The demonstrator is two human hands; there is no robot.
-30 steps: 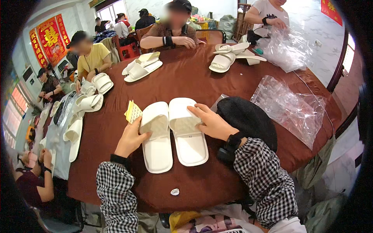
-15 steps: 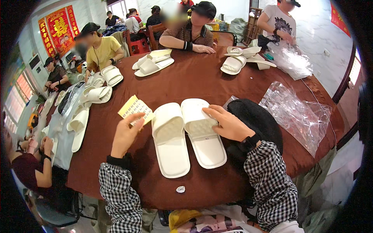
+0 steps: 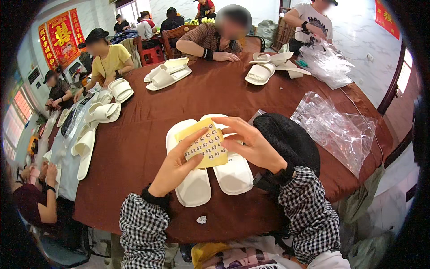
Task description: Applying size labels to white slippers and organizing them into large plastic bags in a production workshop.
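A yellow sticker sheet [image 3: 206, 144] is pinched at its near left edge by the left hand [image 3: 174, 169], fingers closed on it. Its right edge is touched by the fingertips of the right hand [image 3: 251, 144], whose fingers are curled loosely; whether they grip cannot be told. The sheet is held above a pair of white slippers [image 3: 210, 172] laid side by side on the brown bench [image 3: 148, 134], directly in front. Just right of the slippers a black mesh bag [image 3: 286, 139] is seen, and farther right clear plastic bags [image 3: 340, 127]. More white slippers [image 3: 168, 75] are spread along the far and left edges, where other people are seated.
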